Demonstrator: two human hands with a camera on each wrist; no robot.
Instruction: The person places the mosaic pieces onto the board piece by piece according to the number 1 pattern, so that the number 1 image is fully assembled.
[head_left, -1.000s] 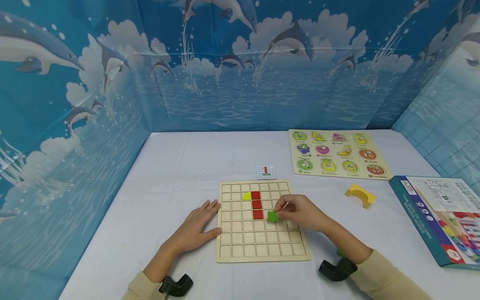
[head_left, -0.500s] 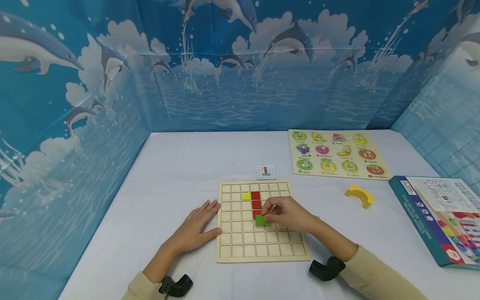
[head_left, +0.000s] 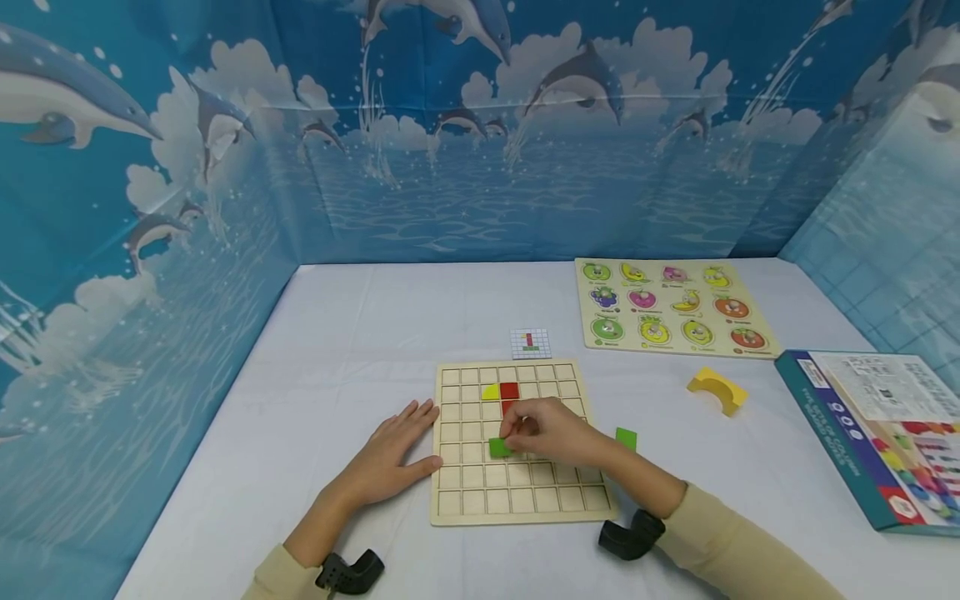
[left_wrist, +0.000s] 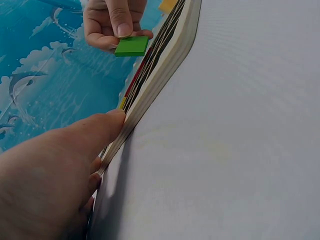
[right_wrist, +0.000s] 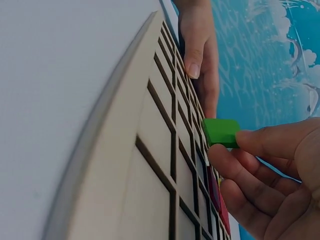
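A wooden grid board (head_left: pixel 517 492) (right_wrist: pixel 150 165) (left_wrist: pixel 165 60) lies on the white table. It holds a yellow piece (head_left: pixel 491 392) and red squares (head_left: pixel 510 390) in a column. My right hand (head_left: pixel 551 433) (right_wrist: pixel 270 175) pinches a green square tile (head_left: pixel 498 447) (right_wrist: pixel 221 132) (left_wrist: pixel 131 46) just over the board's middle cells. My left hand (head_left: pixel 393 454) (left_wrist: pixel 55 170) (right_wrist: pixel 200 65) lies flat on the table with its fingers against the board's left edge. Another green tile (head_left: pixel 626 438) lies on the table right of the board.
A small pattern card (head_left: pixel 530 342) lies behind the board. A fruit peg puzzle (head_left: pixel 667 307) sits at the back right, a yellow arch block (head_left: pixel 716 390) in front of it, and a box of coloured pieces (head_left: pixel 877 433) at the right edge. Blue dolphin backdrop walls surround the table.
My right hand has carried the green tile leftward and slightly nearer across the board. A second green tile now shows on the table right of the board. The left hand has stayed put.
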